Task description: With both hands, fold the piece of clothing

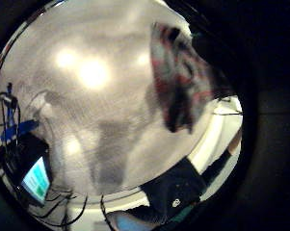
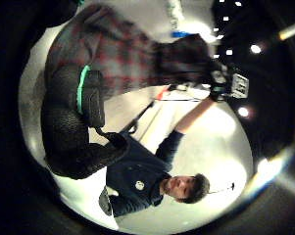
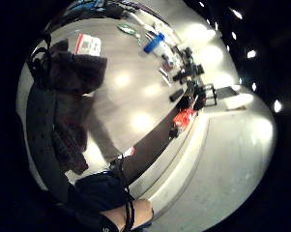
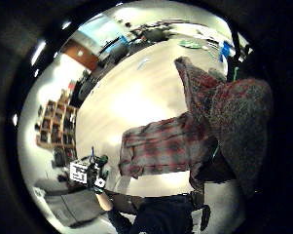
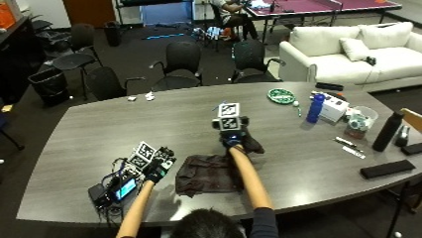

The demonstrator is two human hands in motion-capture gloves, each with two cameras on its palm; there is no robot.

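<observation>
On a grey table, seen from above and behind a seated person, a dark plaid shirt hangs between two raised gloved hands, its lower part bunched on the tabletop near the front edge. The left hand holds the shirt's left end, fingers curled round the cloth. The shirt stretches rightward and upward to the right hand, which pinches its other end higher and farther from the person. Right of that stand a blue bottle, a white box and a black bottle. No writing or brand can be read on anything.
</observation>
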